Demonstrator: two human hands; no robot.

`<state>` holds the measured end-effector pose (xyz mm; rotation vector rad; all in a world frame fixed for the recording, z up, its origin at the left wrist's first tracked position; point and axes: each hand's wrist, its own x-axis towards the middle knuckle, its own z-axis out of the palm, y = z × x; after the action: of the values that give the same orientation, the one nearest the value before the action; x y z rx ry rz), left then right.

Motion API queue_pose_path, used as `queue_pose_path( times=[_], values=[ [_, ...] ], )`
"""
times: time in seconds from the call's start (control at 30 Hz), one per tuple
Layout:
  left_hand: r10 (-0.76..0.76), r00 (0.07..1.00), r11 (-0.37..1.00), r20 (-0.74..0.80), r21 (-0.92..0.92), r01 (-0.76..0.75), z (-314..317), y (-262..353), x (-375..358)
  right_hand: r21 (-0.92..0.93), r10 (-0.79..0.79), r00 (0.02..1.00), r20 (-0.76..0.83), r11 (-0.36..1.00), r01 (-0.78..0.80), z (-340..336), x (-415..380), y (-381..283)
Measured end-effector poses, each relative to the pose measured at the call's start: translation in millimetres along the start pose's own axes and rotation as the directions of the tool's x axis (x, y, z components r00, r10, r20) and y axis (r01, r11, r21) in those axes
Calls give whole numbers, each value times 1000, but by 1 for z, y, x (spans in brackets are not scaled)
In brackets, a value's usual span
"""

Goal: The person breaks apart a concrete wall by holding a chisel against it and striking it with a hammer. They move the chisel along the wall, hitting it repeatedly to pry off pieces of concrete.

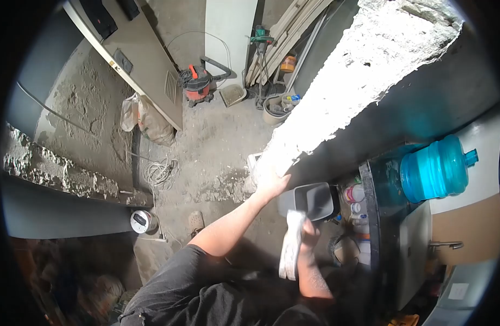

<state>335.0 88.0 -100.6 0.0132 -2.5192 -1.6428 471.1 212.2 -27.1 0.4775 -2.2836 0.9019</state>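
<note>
My left hand (pixel 272 183) reaches forward to the lower end of a rough, brightly lit white plaster column edge (pixel 342 81). Its thumb stands apart to the right, while glare washes out the other fingers. The hand appears to lie against the plaster. Close to my body, my right hand (pixel 309 239) is closed around a long, white, dust-coated object (pixel 291 247). Its exact kind is not clear. That object points up and away from me, and white dust covers my right forearm.
A grey bin (pixel 314 200) stands beside the right hand. Further right, a blue water bottle (pixel 437 169) lies on a dark counter. Ahead are a red vacuum (pixel 196 87), a bucket (pixel 276 111), a sack (pixel 153 124) and a coiled cable (pixel 162 173). Debris lies on the floor.
</note>
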Motion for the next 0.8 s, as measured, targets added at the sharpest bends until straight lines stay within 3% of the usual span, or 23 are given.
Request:
queue_pose_path(
  times=[0.03, 0.1, 0.13, 0.17, 0.23, 0.27, 0.3, 0.37, 0.4, 0.43, 0.47, 0.5, 0.53, 0.57, 0.6, 0.63, 0.7, 0.73, 0.77, 0.8],
  values=[
    [8, 1000, 1000, 0, -1, -8, 4, -9, 3, 71, 120, 989, 86, 989, -126, 2, -4, 13],
    [-115, 968, 858, 225, -468, 211, 11, -22, 7, -201, 283, 944, 171, 948, -248, 18, -3, 33],
    [91, 987, 925, 130, -378, -36, 11, -27, 10, -417, 279, 938, 205, 892, -174, 17, -5, 33],
    [101, 987, 924, 128, -381, -45, 13, -31, 12, -420, 275, 941, 197, 891, -172, 16, -9, 32],
    [-164, 970, 907, 179, -360, 220, -2, -9, 10, -374, -131, 985, 108, 913, 162, 7, -4, 17],
    [-130, 974, 957, 188, -234, 173, -20, 11, 5, -37, 178, 977, 119, 984, -175, 16, -28, 33],
    [-131, 973, 957, 193, -233, 175, -17, 8, 4, -28, 195, 969, 154, 981, -193, 8, -7, 11],
    [-80, 984, 975, 160, -190, 111, -4, 1, 3, 220, 497, 864, 79, 837, -501, 25, -27, 28],
    [-54, 995, 941, 89, -330, 80, 3, 2, 2, -19, 550, 822, 148, 833, -553, 29, -23, 32],
    [-89, 990, 942, 112, -313, 120, 5, 3, 1, -260, 608, 768, 200, 789, -557, 28, -19, 38],
    [1, 1000, 953, 20, -303, 5, 8, 2, 2, -226, 681, 696, 229, 732, -642, 24, -17, 40],
    [96, 992, 953, -84, -280, -116, 11, -2, 8, -223, 667, 708, 234, 745, -628, 21, -6, 30],
    [48, 998, 969, -40, -239, -56, 4, 2, 10, -165, 398, 910, 115, 911, -378, 13, 10, 14],
    [-14, 1000, 981, 25, -192, 19, -4, 9, 1, -146, 106, 994, -19, 983, -107, 7, 9, 1],
    [-82, 994, 983, 66, -162, 91, -7, 13, 0, -2, 378, 918, 123, 925, -380, 3, 1, 0],
    [-91, 993, 982, 70, -162, 101, -11, 18, -3, 88, 352, 934, 59, 930, -356, 4, -2, 1],
    [-130, 984, 968, 119, -201, 153, -17, 26, -3, -45, 277, 960, 46, 960, -275, 11, 4, 8],
    [-122, 986, 970, 118, -198, 144, -16, 27, -3, -135, 504, 846, 175, 863, -486, 14, 11, 9],
    [-121, 986, 969, 115, -202, 143, -16, 29, -6, -251, 697, 663, 273, 717, -650, 15, 17, 9],
    [-92, 994, 975, 61, -198, 102, -16, 31, -9, -238, 692, 680, 244, 722, -650, 13, 20, 6]
  ],
)
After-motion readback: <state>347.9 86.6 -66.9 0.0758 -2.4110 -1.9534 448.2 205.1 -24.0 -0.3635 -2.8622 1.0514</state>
